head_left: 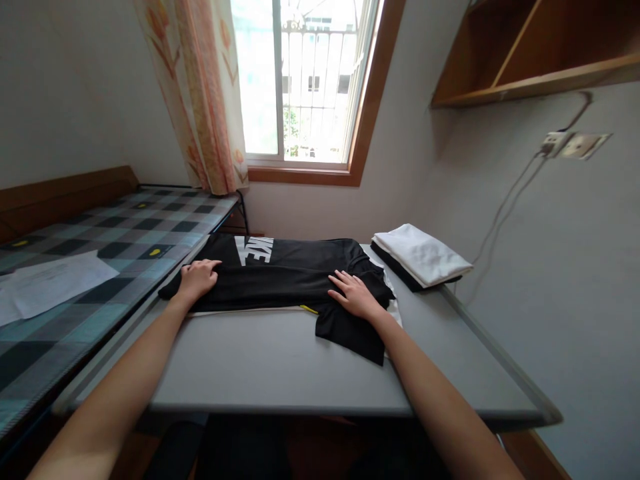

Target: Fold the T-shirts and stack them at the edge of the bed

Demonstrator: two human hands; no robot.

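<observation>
A black T-shirt (pixel 295 283) with white lettering lies sideways on the grey table, one long side folded over its front. Its short sleeve (pixel 353 333) sticks out toward me, and a small yellow strip shows beside it. My left hand (pixel 199 277) rests on the hem end; its fingers are partly curled over the cloth, and whether they pinch it I cannot tell. Near the collar end, my right hand (pixel 354 293) lies flat on the shirt with its fingers spread. White cloth peeks out from under the shirt at the collar and along the near edge.
Folded white and black clothes (pixel 420 250) are stacked at the table's back right. The grey table (pixel 280 367) stands between a bed (pixel 125 230) with a checked cover and papers (pixel 60 283) on the left, and a wall with a socket (pixel 557 141) on the right.
</observation>
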